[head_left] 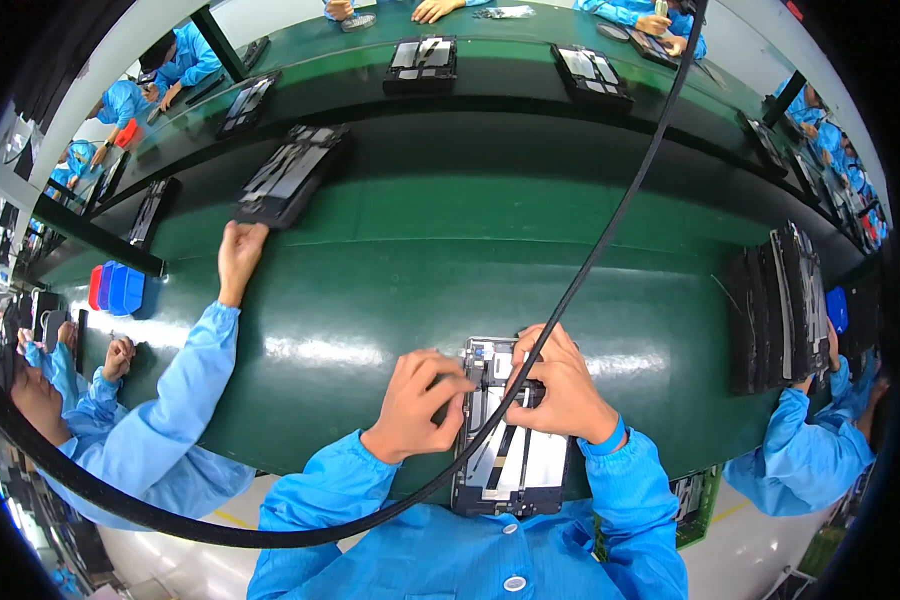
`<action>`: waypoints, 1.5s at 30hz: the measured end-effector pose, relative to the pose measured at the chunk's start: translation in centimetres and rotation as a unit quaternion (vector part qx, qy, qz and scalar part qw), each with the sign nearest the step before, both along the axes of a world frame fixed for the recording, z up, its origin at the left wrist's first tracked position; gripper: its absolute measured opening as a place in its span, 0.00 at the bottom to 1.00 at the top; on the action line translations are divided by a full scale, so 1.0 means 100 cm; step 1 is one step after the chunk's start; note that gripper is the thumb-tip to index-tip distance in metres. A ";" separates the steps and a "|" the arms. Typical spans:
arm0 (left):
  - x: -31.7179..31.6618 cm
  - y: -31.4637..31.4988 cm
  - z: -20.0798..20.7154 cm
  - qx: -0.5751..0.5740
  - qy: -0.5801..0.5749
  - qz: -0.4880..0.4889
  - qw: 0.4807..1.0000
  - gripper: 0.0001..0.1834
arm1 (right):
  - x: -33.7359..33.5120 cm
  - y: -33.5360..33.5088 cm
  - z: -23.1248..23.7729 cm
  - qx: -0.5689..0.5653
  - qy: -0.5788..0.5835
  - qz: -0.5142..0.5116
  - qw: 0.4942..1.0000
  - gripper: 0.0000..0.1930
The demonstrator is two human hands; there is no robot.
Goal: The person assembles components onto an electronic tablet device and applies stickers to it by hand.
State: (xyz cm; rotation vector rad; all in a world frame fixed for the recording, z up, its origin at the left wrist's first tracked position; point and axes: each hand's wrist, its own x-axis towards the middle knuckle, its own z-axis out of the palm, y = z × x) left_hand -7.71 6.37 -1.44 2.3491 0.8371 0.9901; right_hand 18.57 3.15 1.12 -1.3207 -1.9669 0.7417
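Observation:
An opened tablet-like device [517,455], with a dark frame and long silver-white panels inside, lies at the table's near edge in front of me. My left hand [422,402] is at its upper left side, with thumb and fingers curled into a pinch; whatever is between the fingertips is too small to make out. My right hand [555,390] rests over its upper right part, fingers bent and closed toward the thumb. The right fingertips touch the device's inner parts, but anything they grip is hidden. A blue band circles my right wrist.
A black cable [610,232] crosses the view in front of the device. At left, a co-worker's hand [240,255] touches another opened device [288,180]. A stack of dark devices [776,310] stands right, beside another worker. Blue bins [122,289] sit far left; a shelf [510,105] runs behind.

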 end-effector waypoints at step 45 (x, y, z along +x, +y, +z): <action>0.052 -0.027 0.024 0.044 0.126 -0.224 0.966 0.29 | 0.068 -0.045 -0.012 -0.015 0.085 -0.115 0.990 0.07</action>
